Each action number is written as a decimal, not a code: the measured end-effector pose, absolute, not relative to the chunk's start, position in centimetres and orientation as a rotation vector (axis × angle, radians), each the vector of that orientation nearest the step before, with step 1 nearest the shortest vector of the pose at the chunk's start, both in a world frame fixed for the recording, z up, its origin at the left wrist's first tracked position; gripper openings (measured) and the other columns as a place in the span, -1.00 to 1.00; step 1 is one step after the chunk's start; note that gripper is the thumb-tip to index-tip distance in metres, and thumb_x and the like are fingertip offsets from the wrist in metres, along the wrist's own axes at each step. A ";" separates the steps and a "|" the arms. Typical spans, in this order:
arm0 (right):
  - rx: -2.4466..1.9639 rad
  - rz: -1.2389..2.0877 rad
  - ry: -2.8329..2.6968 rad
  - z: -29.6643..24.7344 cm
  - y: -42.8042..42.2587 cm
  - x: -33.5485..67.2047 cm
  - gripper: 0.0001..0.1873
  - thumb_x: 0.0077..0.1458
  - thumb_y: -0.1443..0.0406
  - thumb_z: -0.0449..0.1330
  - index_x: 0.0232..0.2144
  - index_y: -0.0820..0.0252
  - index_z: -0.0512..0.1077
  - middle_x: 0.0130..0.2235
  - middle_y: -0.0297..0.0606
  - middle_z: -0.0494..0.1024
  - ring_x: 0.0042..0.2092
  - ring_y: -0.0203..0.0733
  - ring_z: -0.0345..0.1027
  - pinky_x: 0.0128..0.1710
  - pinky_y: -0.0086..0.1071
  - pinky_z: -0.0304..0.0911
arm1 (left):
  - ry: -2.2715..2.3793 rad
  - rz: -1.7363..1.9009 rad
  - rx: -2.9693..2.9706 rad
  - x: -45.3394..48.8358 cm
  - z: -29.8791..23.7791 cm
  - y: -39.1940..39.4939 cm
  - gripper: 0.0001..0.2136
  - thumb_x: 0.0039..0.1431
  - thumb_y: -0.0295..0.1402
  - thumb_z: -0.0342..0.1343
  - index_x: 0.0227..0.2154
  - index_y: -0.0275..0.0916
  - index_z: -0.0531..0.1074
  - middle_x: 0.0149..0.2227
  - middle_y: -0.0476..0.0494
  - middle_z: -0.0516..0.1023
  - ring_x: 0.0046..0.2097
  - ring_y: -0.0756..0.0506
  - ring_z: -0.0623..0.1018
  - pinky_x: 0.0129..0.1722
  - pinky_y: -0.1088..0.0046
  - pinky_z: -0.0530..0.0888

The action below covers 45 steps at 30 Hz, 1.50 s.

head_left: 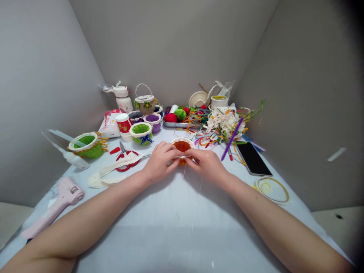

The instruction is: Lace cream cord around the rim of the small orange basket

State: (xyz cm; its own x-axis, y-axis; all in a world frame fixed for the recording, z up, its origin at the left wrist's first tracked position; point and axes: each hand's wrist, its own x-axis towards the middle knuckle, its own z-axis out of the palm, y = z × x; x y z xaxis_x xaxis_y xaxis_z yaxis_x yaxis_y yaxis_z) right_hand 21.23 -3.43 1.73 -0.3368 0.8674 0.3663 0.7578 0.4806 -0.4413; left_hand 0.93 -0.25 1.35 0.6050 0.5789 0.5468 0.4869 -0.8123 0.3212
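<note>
Between my hands stands a small orange woven basket (182,145), its far rim edged with white lace trim (182,139). My left hand (162,161) pinches the white trim at the near rim, thumb and fingertips together. From the other side my right hand (205,165) pinches the same trim, so the fingertips of both hands almost meet. A thin white thread (184,171) hangs below the fingers. The hands hide much of the basket's near side. Left of my left hand, a loose strip of lace (119,163) lies over red-handled scissors (132,165).
A pink glue gun (61,201) lies at left, near a green basket (91,149). Further back are a green-lined basket (141,131), a purple one (153,123) and a tray of yarn (179,123). Right are tangled yarn scraps (224,123), a phone (254,159) and a hoop (286,191).
</note>
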 end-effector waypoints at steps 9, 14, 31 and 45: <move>-1.350 0.308 -2.130 1.7 -3.4 21.1 -0.82 0.21 0.25 0.13 -0.22 0.13 0.51 -0.31 -0.31 0.61 -0.42 -0.32 0.35 -0.37 -0.45 0.12 | 1.056 1.003 2.606 1.3 1.0 -0.3 -0.88 0.22 -0.27 0.16 -0.27 -0.15 0.56 -0.24 -0.11 0.50 -0.14 -0.15 0.35 -0.12 0.25 0.23; -1.339 0.287 -2.150 1.7 -3.2 21.5 -0.83 0.20 0.25 0.14 -0.23 0.13 0.51 -0.35 -0.32 0.60 -0.45 -0.33 0.33 -0.39 -0.46 0.10 | 1.040 1.048 2.603 1.2 0.8 -0.2 -0.89 0.25 -0.29 0.15 -0.26 -0.12 0.57 -0.22 -0.10 0.51 -0.11 -0.15 0.35 -0.11 0.25 0.21; -1.324 0.372 -2.120 1.7 -3.0 21.7 -0.83 0.21 0.25 0.11 -0.25 0.14 0.50 -0.42 -0.34 0.53 -0.47 -0.34 0.27 -0.40 -0.46 0.07 | 1.143 1.024 2.498 2.0 1.0 -0.4 -0.89 0.18 -0.25 0.21 -0.30 -0.12 0.58 -0.27 -0.09 0.57 -0.13 -0.17 0.36 -0.12 0.22 0.18; -1.303 0.358 -2.025 3.7 -3.4 22.9 -0.78 0.15 0.42 0.03 -0.22 0.16 0.44 -0.35 -0.29 0.57 -0.33 -0.23 0.40 -0.28 -0.40 0.18 | 1.193 1.094 2.288 3.1 1.6 0.7 -0.92 0.18 -0.33 0.19 -0.36 -0.15 0.58 -0.28 -0.05 0.61 -0.12 -0.17 0.39 -0.06 0.21 0.24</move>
